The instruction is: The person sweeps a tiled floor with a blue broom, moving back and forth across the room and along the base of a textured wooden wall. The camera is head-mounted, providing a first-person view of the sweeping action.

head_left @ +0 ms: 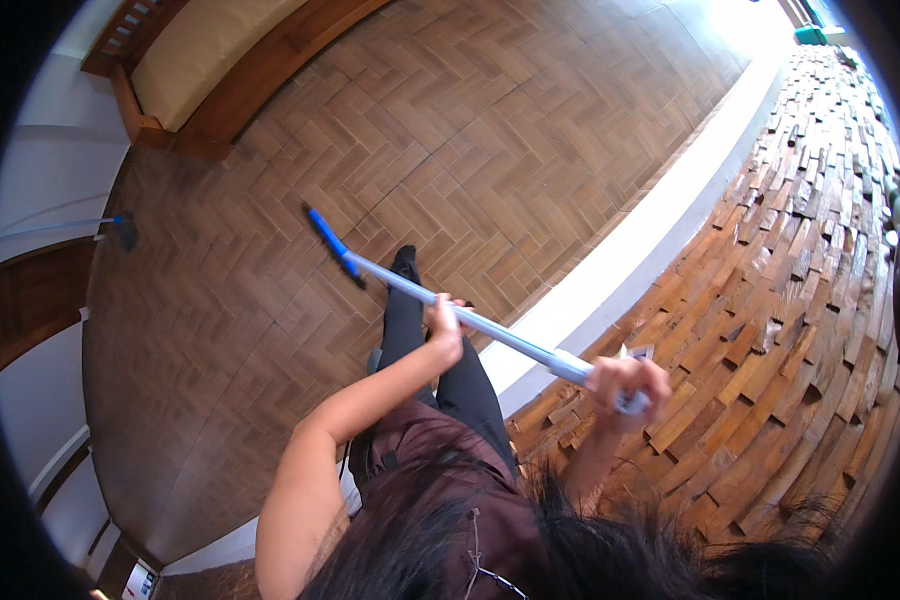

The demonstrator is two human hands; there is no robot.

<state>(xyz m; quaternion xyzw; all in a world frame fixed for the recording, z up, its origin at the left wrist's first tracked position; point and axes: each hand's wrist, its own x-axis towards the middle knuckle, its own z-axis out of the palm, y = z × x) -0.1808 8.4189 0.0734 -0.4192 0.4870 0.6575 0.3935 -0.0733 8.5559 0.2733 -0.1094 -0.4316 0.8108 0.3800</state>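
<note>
Here, both hands' grip closed round smooth pale broom handle (490, 328), left hand (444, 318), right hand (625, 385), herringbone wood floor (270, 330).

It's a mop (450, 305) with a long pale metal pole and a slim blue head. Both sets of fingers (448, 312) wrap the pole, and the head sits way out past them, angled down onto the floor.

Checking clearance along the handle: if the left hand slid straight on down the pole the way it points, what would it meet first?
The left hand would probably meet the blue broom head on the floor.
</note>
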